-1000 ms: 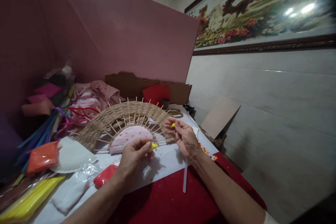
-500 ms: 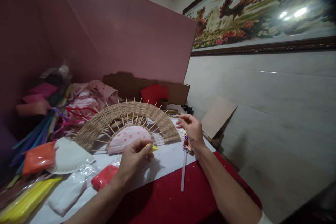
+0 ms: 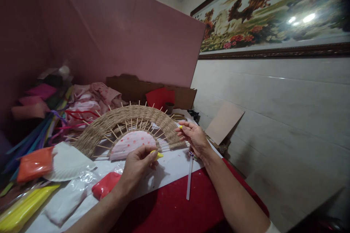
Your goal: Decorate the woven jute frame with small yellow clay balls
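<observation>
My left hand [image 3: 136, 165] is closed in a pinch on a lump of yellow clay [image 3: 159, 155], just in front of a pink dotted half-plate [image 3: 131, 142]. My right hand [image 3: 193, 136] pinches a tiny yellow bit of clay [image 3: 181, 127] between thumb and fingers, beside the right end of a woven straw arch [image 3: 128, 120] with wooden sticks poking out of it. The arch and half-plate lie on a white sheet [image 3: 172, 165].
A white stick [image 3: 188, 182] lies across the red cloth [image 3: 175, 211] by my right wrist. At the left lie a red clay pack [image 3: 105, 185], an orange pack [image 3: 34, 164], a yellow pack [image 3: 19, 213], a white paper plate [image 3: 68, 162] and coloured strips. A cardboard box [image 3: 142, 89] stands behind.
My right hand went out to the right past the arch's end, then came back to it with a small yellow bit. My left hand kept its pinch on the yellow clay.
</observation>
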A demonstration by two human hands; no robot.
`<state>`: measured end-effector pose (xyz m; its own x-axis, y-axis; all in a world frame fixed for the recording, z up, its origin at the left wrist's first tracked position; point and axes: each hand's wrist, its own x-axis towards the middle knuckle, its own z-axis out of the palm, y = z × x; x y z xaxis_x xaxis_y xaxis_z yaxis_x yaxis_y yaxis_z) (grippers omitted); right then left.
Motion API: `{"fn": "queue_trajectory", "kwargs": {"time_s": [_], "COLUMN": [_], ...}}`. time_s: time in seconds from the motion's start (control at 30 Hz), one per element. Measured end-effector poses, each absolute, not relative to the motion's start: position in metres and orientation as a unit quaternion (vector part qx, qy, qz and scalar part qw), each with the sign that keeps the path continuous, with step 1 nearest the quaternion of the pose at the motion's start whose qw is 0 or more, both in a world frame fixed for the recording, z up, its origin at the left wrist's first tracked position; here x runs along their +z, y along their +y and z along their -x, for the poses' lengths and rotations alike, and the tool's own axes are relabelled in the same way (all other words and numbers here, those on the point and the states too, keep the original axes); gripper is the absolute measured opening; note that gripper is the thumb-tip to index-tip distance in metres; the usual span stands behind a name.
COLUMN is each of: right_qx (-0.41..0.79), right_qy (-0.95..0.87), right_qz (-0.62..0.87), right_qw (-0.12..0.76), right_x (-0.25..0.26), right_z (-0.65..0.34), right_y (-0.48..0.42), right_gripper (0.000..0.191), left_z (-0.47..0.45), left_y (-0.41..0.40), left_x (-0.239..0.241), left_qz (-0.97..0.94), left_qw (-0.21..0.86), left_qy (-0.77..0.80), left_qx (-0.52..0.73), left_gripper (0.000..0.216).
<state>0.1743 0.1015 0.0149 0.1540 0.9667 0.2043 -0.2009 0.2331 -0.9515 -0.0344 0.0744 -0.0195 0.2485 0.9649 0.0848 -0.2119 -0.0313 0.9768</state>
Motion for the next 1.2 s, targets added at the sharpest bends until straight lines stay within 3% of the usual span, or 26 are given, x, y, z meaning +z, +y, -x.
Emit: {"fn": "queue_trajectory", "kwargs": {"time_s": [0.8, 1.2], "right_qx": [0.482, 0.380], "right_qy": [-0.436, -0.440], "right_qz": [0.401, 0.425], "right_qw": [0.646, 0.694], "right_x": [0.0161, 0.0183], "right_z": [-0.1737, -0.1744], "right_y": [0.1020, 0.1015], "right_gripper": [0.036, 0.034], "left_z": [0.0331, 0.0333], "left_y": [0.0759, 0.0748], "left_x": [-0.0240, -0.0229], "left_qz": [-0.526, -0.524], "left_qw": [0.596, 0.594], "left_qy": [0.364, 0.380], "left_qx": [0.485, 0.478], "left_gripper": [0.029, 0.029]}}
